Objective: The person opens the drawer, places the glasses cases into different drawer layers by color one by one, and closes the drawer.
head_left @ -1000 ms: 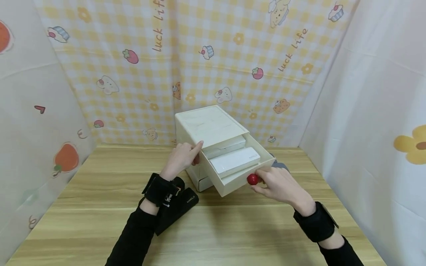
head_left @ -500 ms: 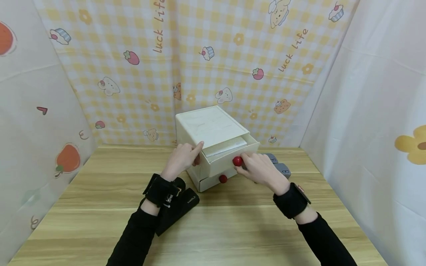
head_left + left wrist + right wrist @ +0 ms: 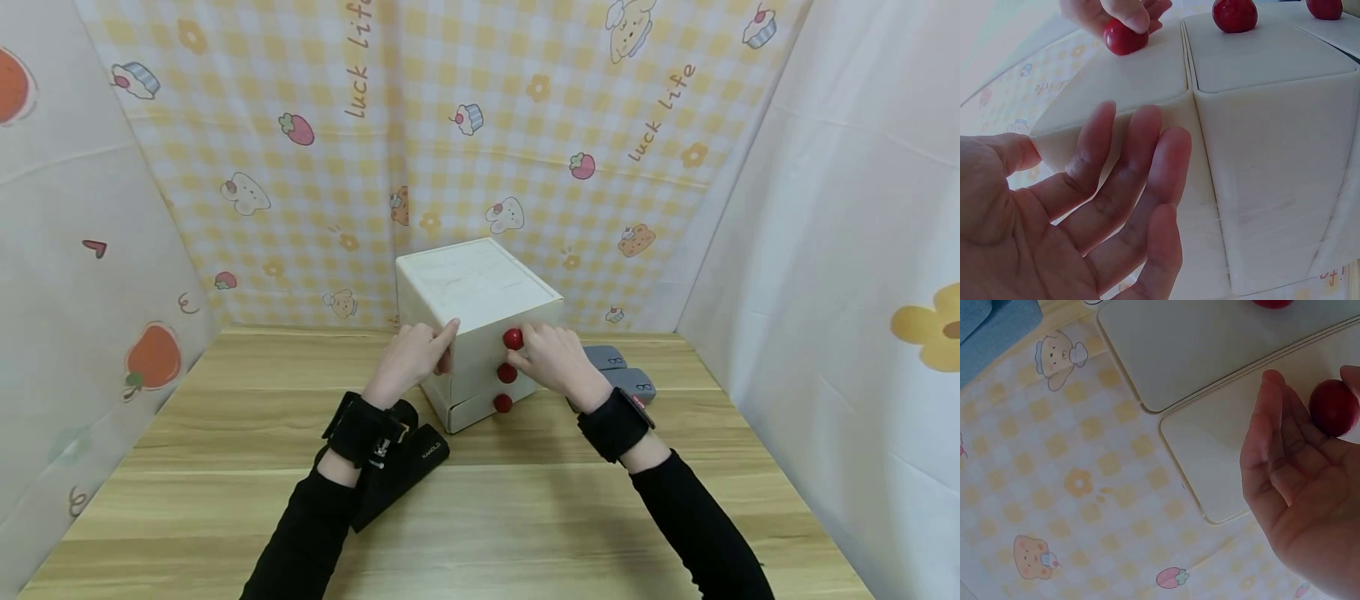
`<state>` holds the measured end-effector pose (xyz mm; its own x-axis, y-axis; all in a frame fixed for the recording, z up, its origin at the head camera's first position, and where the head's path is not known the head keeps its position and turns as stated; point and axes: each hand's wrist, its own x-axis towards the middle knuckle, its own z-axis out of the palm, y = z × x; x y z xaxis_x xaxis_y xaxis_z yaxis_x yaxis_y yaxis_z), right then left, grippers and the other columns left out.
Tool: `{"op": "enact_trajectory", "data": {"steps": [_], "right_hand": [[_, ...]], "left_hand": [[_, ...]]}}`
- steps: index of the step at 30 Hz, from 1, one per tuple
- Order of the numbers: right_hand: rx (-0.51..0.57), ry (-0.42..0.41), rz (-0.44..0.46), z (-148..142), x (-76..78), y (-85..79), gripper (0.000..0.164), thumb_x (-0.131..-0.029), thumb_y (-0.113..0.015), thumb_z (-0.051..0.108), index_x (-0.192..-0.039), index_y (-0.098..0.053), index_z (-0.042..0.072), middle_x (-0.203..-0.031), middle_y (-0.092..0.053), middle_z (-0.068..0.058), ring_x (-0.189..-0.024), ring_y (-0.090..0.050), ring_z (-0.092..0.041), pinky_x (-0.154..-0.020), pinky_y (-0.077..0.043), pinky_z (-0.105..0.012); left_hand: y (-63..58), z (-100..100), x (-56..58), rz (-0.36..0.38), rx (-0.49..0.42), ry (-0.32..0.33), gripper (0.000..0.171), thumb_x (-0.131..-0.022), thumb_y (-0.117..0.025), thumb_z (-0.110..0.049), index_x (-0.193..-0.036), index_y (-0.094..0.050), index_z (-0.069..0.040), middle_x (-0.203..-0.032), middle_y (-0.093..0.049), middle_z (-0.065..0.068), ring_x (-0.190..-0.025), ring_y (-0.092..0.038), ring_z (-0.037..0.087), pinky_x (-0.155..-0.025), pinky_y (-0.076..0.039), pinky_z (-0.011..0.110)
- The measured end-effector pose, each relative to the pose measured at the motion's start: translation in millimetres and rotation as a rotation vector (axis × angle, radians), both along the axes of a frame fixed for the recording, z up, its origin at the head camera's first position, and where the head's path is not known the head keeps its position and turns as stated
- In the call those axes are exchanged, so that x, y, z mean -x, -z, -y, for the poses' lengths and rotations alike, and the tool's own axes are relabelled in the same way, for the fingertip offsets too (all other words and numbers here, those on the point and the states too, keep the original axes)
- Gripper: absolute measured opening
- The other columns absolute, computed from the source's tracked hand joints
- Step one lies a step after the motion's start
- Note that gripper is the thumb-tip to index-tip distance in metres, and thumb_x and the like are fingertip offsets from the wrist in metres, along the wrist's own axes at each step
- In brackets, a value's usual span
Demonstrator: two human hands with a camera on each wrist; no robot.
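A small off-white cabinet [image 3: 480, 287] with three stacked drawers stands at the middle of the table, a round red knob on each front. My right hand [image 3: 555, 360] pinches the top drawer's knob [image 3: 513, 338] between thumb and fingers, and that drawer sits flush. The middle knob [image 3: 507, 372] and bottom knob [image 3: 503, 403] line up below it. My left hand [image 3: 408, 354] lies against the cabinet's left front corner. In the left wrist view its slightly bent fingers [image 3: 1169, 162] rest along the side wall, the thumb at the top edge. The bottom drawer's front stands slightly proud.
Black elongated cases [image 3: 401, 475] lie on the wooden table [image 3: 495, 533] under my left wrist, one with pale lettering. Grey cases with a glasses mark [image 3: 630, 383] lie right of the cabinet. A checked cloth [image 3: 300, 208] hangs behind, with white cloths at both sides.
My right hand has pushed the top drawer from well out to flush, moving left and back. The white boxes inside it are now hidden. My left hand has stayed at the corner.
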<state>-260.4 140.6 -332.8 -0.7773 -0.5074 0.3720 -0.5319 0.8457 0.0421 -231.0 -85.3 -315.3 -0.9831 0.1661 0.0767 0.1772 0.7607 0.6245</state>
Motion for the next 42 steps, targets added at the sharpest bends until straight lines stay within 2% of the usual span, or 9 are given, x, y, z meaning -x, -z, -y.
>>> {"op": "enact_trajectory", "data": {"steps": [4, 7, 11, 15, 18, 23, 26, 33, 42], "right_hand": [[0.018, 0.001, -0.022, 2, 0.9, 1.5, 0.032, -0.089, -0.061, 0.028, -0.069, -0.044, 0.010, -0.059, -0.029, 0.002, -0.049, -0.032, -0.012, -0.046, -0.016, -0.025], [0.043, 0.008, -0.028, 1, 0.9, 5.7, 0.028, -0.089, -0.061, 0.028, -0.072, -0.048, 0.009, -0.060, -0.036, 0.001, -0.049, -0.037, -0.012, -0.046, -0.019, -0.024], [0.098, 0.011, -0.033, -2, 1.3, 14.3, 0.026, -0.090, -0.061, 0.028, -0.077, -0.051, 0.009, -0.063, -0.046, -0.001, -0.050, -0.043, -0.013, -0.045, -0.026, -0.023], [0.145, 0.002, -0.045, -4, 2.1, 21.9, 0.025, -0.090, -0.062, 0.029, -0.079, -0.052, 0.008, -0.061, -0.048, -0.002, -0.049, -0.045, -0.014, -0.043, -0.028, -0.025], [0.142, 0.014, -0.019, -5, 3.3, 29.0, 0.025, -0.090, -0.063, 0.029, -0.079, -0.052, 0.008, -0.061, -0.048, -0.002, -0.048, -0.045, -0.014, -0.043, -0.027, -0.025], [0.142, 0.032, 0.086, -5, 5.6, 42.2, 0.031, -0.092, -0.061, 0.033, -0.071, -0.054, 0.010, -0.060, -0.049, -0.002, -0.046, -0.043, -0.012, -0.041, -0.024, -0.023], [0.149, 0.030, 0.109, -4, 6.0, 49.1, 0.037, -0.091, -0.061, 0.038, -0.067, -0.053, 0.011, -0.055, -0.048, 0.000, -0.042, -0.041, -0.011, -0.040, -0.024, -0.022], [0.126, 0.004, 0.048, 2, 4.9, 58.1, 0.040, -0.089, -0.064, 0.040, -0.067, -0.049, 0.011, -0.048, -0.031, 0.005, -0.037, -0.035, -0.008, -0.038, -0.019, -0.021], [0.108, -0.004, 0.001, 2, 4.5, 62.1, 0.038, -0.089, -0.065, 0.037, -0.067, -0.050, 0.011, -0.048, -0.029, 0.005, -0.038, -0.033, -0.008, -0.039, -0.018, -0.021]], "left_hand": [[-0.6, 0, -0.3, 0.001, -0.001, 0.005, 0.069, -0.102, -0.029, -0.049, -0.064, -0.070, -0.008, -0.066, -0.069, 0.004, -0.057, -0.055, 0.015, -0.055, -0.036, 0.027], [-1.1, -1, -0.5, 0.005, -0.001, 0.001, 0.068, -0.102, -0.029, -0.049, -0.066, -0.070, -0.008, -0.067, -0.070, 0.004, -0.061, -0.059, 0.015, -0.057, -0.037, 0.027], [-0.5, -1, -0.4, 0.014, -0.005, -0.003, 0.069, -0.102, -0.029, -0.049, -0.066, -0.070, -0.007, -0.067, -0.070, 0.003, -0.062, -0.060, 0.015, -0.057, -0.038, 0.027], [0.4, 0, -0.1, 0.012, -0.007, -0.007, 0.069, -0.101, -0.029, -0.049, -0.066, -0.070, -0.007, -0.067, -0.070, 0.003, -0.062, -0.060, 0.015, -0.056, -0.037, 0.027], [1.1, 0, 0.2, 0.009, -0.006, -0.007, 0.069, -0.101, -0.029, -0.049, -0.065, -0.070, -0.008, -0.067, -0.070, 0.003, -0.062, -0.060, 0.015, -0.057, -0.038, 0.027], [1.8, 0, 0.3, 0.012, -0.007, -0.010, 0.069, -0.101, -0.028, -0.050, -0.066, -0.070, -0.008, -0.067, -0.070, 0.002, -0.062, -0.060, 0.014, -0.057, -0.038, 0.027], [1.5, 0, 0.0, 0.006, -0.008, -0.008, 0.069, -0.101, -0.028, -0.050, -0.066, -0.070, -0.008, -0.067, -0.070, 0.003, -0.061, -0.060, 0.015, -0.057, -0.038, 0.027], [-0.3, 0, -0.4, -0.003, -0.011, -0.005, 0.069, -0.101, -0.028, -0.050, -0.065, -0.070, -0.008, -0.067, -0.069, 0.003, -0.060, -0.058, 0.016, -0.056, -0.037, 0.027], [1.6, 1, -0.4, -0.004, -0.014, 0.004, 0.069, -0.101, -0.028, -0.050, -0.064, -0.069, -0.008, -0.066, -0.068, 0.004, -0.056, -0.053, 0.017, -0.055, -0.035, 0.027]]}}
